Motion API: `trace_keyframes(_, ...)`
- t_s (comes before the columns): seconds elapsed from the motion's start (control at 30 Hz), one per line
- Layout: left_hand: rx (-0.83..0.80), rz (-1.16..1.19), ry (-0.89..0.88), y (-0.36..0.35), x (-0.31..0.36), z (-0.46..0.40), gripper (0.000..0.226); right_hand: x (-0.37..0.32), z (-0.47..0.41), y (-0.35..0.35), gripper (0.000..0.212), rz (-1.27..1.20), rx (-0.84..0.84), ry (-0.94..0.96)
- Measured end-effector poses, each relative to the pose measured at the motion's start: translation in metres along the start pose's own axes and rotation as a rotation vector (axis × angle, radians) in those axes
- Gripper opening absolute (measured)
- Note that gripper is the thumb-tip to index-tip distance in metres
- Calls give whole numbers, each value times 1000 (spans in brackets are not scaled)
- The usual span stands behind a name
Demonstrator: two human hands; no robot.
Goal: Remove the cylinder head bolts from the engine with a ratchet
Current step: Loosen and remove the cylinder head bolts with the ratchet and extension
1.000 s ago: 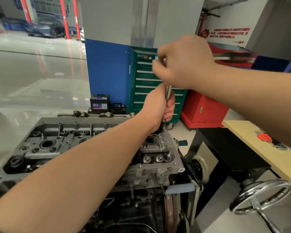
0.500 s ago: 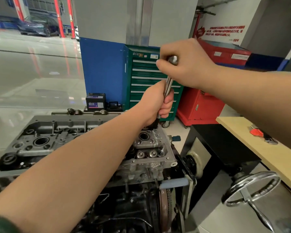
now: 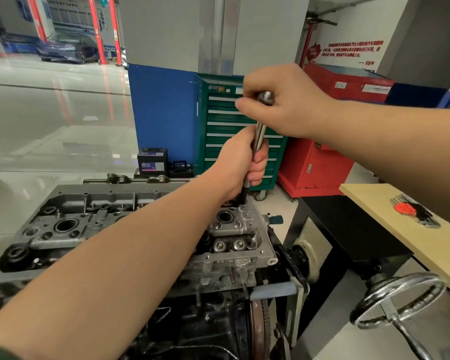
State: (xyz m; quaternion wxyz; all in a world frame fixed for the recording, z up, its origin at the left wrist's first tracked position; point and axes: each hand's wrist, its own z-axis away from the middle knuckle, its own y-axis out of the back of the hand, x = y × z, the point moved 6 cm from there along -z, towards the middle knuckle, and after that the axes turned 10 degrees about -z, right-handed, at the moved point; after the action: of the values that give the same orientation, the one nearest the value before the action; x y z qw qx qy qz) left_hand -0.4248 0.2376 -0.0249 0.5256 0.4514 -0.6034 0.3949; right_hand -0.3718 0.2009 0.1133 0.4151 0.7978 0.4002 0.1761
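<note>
A: Where do we hold the ratchet [image 3: 259, 131]?
B: Our left hand [image 3: 240, 165] grips its shaft low; our right hand [image 3: 286, 102] wraps its top.
A: And its tip?
B: It stands nearly upright, entering the cylinder head [image 3: 234, 229] at the far right corner of the engine [image 3: 94, 219].

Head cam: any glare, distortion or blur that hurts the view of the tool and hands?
Head view: strong glare on the glossy floor at left; wide-angle bending shows at the edges, on the forearms and the handwheel. The left hand, right hand and ratchet extension are sharp and evenly lit. The cylinder head is clear, but the bolt is hidden.
</note>
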Motion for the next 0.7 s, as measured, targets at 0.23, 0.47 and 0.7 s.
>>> trace_keyframes(0.23, 201, 47, 11, 13, -8, 3, 62, -8, -34, -21, 28, 635, -47, -303)
trace_keyframes(0.47, 117, 79, 23, 3, -6, 0, 61, -7, -12, -11, 36, 54, -123, 40)
trace_keyframes(0.7, 235, 15, 1, 10, -9, 8, 66, 1, -32, -19, 24, 592, -87, -383)
